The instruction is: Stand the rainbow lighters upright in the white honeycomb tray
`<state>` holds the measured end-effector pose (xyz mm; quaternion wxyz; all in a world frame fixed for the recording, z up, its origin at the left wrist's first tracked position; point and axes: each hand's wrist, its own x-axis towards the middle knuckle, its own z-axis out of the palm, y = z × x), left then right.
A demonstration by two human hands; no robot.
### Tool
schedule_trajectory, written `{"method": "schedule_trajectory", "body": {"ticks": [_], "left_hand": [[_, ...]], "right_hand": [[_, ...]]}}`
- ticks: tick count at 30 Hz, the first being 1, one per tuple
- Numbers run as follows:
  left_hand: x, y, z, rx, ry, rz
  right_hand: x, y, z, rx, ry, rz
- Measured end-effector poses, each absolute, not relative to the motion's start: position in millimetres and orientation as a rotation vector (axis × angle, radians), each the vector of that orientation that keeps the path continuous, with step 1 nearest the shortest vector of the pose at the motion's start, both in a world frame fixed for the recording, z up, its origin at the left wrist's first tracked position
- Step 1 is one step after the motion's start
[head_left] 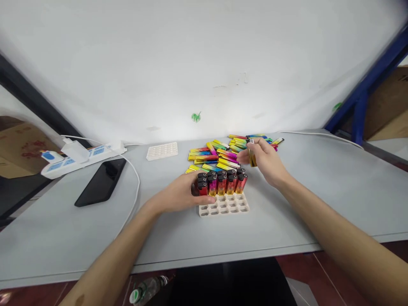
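Observation:
A cream tray [225,207] with rows of oval slots lies near the table's middle. Its back rows hold upright lighters [222,185] with black tops and shiny red, purple and orange bodies. My left hand [181,191] closes around the red lighter [202,189] at the left end, thumb in front over the slots and fingers behind. My right hand [263,159] is raised to the right of the tray, pinching a gold lighter [253,158] with a metal top. Behind the tray lies a loose pile of multicoloured lighters [219,155], partly covered by my right hand.
A second white slotted tray [162,151] lies at back left. Further left are a black phone [100,182], a white power strip [86,159] with plugs, and a white cable [138,180] crossing the grey table [287,221]. A plastic bottle [148,290] is below the front edge.

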<state>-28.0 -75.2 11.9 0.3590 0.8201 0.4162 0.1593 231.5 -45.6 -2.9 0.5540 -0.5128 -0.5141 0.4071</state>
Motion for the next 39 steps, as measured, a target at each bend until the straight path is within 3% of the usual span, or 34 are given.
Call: {"method": "schedule_trajectory", "body": {"ticks": [13, 28, 39], "left_hand": [[-27.4, -76.7, 13.6, 2.138, 1.086, 0.389], [-26.3, -78.2, 15.5, 2.184, 1.094, 0.401], [-26.3, -78.1, 15.5, 2.157, 1.080, 0.380]], "right_hand": [[228.7, -49.9, 4.4, -1.088, -1.005, 1.399], [224.8, -51.8, 2.0, -1.095, -1.055, 1.311], [225.9, -52.7, 1.6, -1.028, -1.020, 1.475]]}}
